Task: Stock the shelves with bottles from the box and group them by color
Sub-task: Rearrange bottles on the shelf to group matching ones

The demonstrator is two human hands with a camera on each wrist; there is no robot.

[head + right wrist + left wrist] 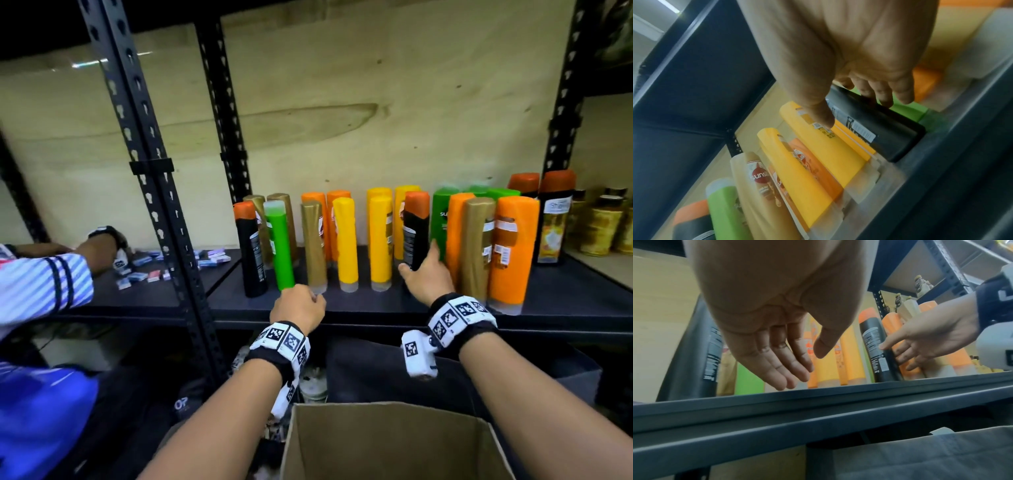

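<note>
My right hand (pixel 423 270) holds a black bottle with an orange cap (pixel 415 236) upright on the dark shelf (pixel 376 305), between the yellow bottles (pixel 380 240) and a green bottle (pixel 443 219). In the right wrist view the fingers (pixel 884 97) lie behind the black bottle (pixel 879 128) and the thumb is in front of it. My left hand (pixel 298 306) hangs empty at the shelf's front edge, below a green bottle (pixel 279 246); its fingers (pixel 785 368) are relaxed. The cardboard box (pixel 387 442) stands open below, between my forearms.
Along the shelf stand another black bottle (pixel 251 253), gold bottles (pixel 313 246), and orange bottles (pixel 510 250), mixed in colour. Gold jars (pixel 603 222) fill the bay to the right. Another person's striped sleeve (pixel 41 284) reaches over small packs (pixel 144 274) on the left shelf.
</note>
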